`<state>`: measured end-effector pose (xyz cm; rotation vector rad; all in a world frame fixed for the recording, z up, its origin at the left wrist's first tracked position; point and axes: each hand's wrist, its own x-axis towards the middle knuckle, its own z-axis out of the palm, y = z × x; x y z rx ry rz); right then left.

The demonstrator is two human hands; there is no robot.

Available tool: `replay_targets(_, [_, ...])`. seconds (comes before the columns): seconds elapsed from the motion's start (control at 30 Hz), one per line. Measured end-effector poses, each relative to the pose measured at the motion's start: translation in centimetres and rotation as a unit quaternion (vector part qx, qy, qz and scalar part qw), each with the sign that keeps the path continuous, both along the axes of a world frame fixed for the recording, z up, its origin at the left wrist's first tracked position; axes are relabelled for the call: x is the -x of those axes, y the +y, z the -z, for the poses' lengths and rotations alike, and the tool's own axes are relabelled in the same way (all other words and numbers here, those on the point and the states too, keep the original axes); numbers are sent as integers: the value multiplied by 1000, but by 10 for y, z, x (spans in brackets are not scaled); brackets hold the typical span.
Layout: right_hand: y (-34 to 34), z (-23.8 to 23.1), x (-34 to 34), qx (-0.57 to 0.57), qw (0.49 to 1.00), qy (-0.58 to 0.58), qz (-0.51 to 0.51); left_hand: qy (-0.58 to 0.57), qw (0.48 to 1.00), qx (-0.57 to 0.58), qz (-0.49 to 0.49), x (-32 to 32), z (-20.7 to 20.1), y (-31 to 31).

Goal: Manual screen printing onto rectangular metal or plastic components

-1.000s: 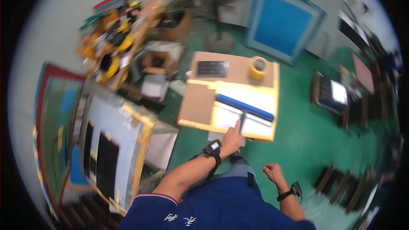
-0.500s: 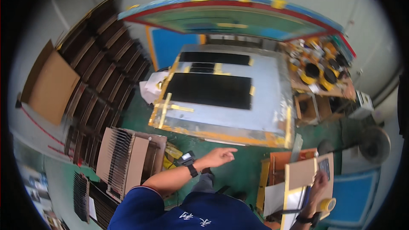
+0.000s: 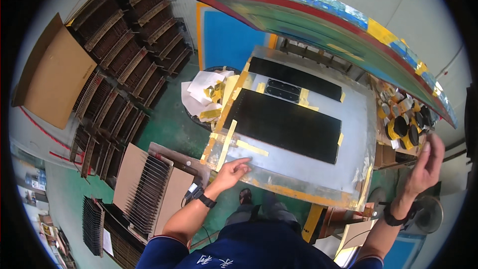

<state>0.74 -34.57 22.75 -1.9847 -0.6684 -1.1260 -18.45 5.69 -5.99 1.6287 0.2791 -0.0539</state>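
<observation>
My left hand (image 3: 233, 174) hovers at the front left edge of the pale work table (image 3: 298, 172), index finger stretched out and the other fingers loosely bent, with nothing seen in it. Raised at the right, my right hand (image 3: 425, 167) has its fingers pointing up and is also free of anything I can see. On the table lie a large black panel (image 3: 286, 124), a narrower black panel (image 3: 296, 77) behind it and a small dark piece (image 3: 283, 90) between them. Yellow tape strips (image 3: 252, 148) are stuck around these. Over the table's far side, a large framed screen (image 3: 318, 22) stands tilted up.
Slotted racks (image 3: 124, 45) line the left, with a cardboard sheet (image 3: 57, 74) against them. A rack of thin dark sheets (image 3: 149, 197) stands near my left arm. A bin of crumpled paper (image 3: 204, 87) sits left of the table; tape rolls and pots (image 3: 398, 127) crowd a right-hand shelf.
My view has shifted closer to the table. My right hand has moved from beside the cardboard at the lower right up toward the screen's right end; my left hand now reaches the table's front left edge.
</observation>
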Motion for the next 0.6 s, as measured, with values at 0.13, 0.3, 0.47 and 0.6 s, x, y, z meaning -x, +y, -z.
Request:
replay_targets(0.13, [21,-50,-39,152,979,-123,55,-9,999,-10,-35,-7,-12,15])
replay_targets(0.3, [35,-83,-93,307,938,-133,87,-2,997,-20,-78,-29,-60,34])
replay_targets(0.47, [34,-62,-106,279,958,-60,34,-33,996,-7,-78,-59,-100,32])
replay_targets(0.6, [50,-11,-76,188,981,-27,49,-96,993,13,-71,-59,-128,29])
